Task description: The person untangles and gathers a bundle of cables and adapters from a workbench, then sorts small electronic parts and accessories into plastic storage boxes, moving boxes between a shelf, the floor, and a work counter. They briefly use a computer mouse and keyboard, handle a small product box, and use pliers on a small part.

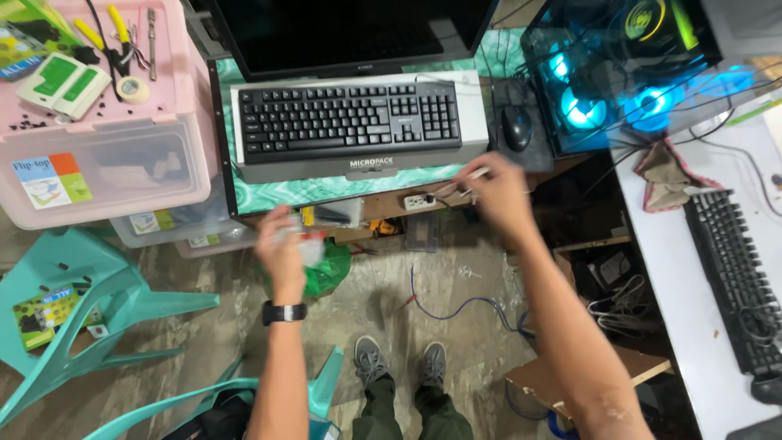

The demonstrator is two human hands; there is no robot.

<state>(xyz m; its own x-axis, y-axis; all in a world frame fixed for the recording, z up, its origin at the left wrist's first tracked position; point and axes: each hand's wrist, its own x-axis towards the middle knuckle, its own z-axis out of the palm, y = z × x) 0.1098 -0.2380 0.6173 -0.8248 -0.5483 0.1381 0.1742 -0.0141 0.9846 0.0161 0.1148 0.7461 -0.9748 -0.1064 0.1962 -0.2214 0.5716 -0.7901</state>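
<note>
While pinched, cable ends (472,175) in right grip (493,195).

Left hand (281,244): blurred, closed around a small clear packet (308,244), above a green bag (326,273).
Right hand (489,191): thin white cables (468,175) pinched just below the keyboard (346,118).
Desk: mouse (516,128) placed right of keyboard.
Floor: blue wire (464,305) near shoes (399,361).

A keyboard (349,122) lies on the tabletop (326,189) before a monitor (350,33), with a mouse (516,127) to its right. Left of them stand stacked storage bins (106,163); chairs (90,310) stand on the floor (391,301) below. A computer case (619,73) sits far right.
</note>
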